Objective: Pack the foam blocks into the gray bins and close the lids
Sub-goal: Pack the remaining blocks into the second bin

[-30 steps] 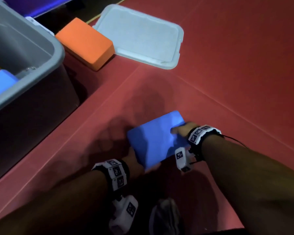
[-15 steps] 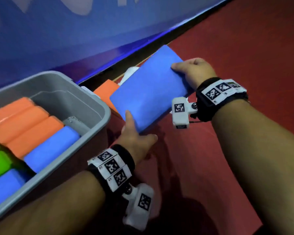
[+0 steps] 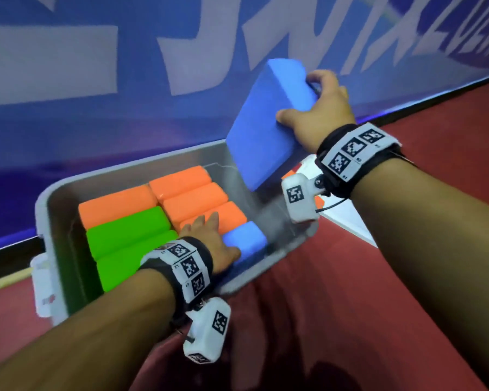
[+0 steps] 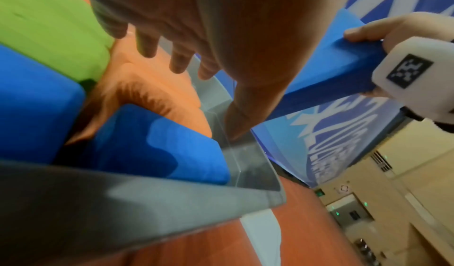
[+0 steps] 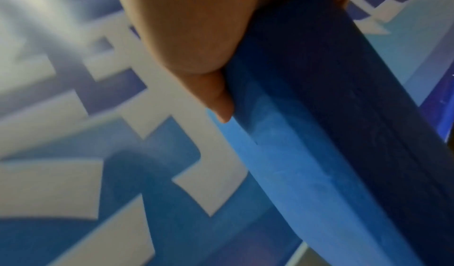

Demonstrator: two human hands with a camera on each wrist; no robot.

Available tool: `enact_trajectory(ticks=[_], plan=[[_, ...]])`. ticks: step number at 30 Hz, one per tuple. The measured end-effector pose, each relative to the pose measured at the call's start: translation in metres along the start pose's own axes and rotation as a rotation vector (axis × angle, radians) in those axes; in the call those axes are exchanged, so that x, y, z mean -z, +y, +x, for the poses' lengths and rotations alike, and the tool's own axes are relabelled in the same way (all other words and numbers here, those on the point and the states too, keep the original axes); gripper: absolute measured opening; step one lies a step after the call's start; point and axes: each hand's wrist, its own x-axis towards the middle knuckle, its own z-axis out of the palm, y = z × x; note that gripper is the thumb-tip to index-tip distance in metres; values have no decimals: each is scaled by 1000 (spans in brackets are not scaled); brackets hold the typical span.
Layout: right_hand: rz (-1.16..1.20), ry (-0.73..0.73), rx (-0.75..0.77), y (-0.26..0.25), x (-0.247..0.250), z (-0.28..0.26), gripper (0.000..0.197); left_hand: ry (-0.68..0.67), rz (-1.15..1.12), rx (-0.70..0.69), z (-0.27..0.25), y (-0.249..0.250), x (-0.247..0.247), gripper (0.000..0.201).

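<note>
R hand [image 3: 321,108] grips smooth rect. blue foam block [image 3: 266,125].

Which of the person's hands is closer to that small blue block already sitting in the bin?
Left. The left hand rests beside the packed blue block, touching it. The right hand is above the gray bin, holding another blue block.

A bin [image 3: 51,210] is set on the floor [image 3: 350,277], in front of a wall banner [image 3: 96,80]. Foam blocks [image 3: 158,218] are packed side by side in it, with a gap left at its right end. One block [image 3: 266,125] is held tilted above that gap by the right hand [image 3: 319,108]. The left hand [image 3: 209,238] is laid flat on the packed blocks. A lid [image 3: 347,218] is seen on the floor to the right of the bin.
</note>
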Motion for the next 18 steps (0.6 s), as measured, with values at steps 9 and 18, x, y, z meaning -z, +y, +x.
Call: enact_trajectory(ticks=[9, 18], plan=[[-412, -254, 21, -18, -64, 8, 74, -108, -239, 27, 21, -16, 41, 96], [-427, -431, -21, 68, -145, 2, 76, -17, -63, 60, 83, -24, 17, 98]])
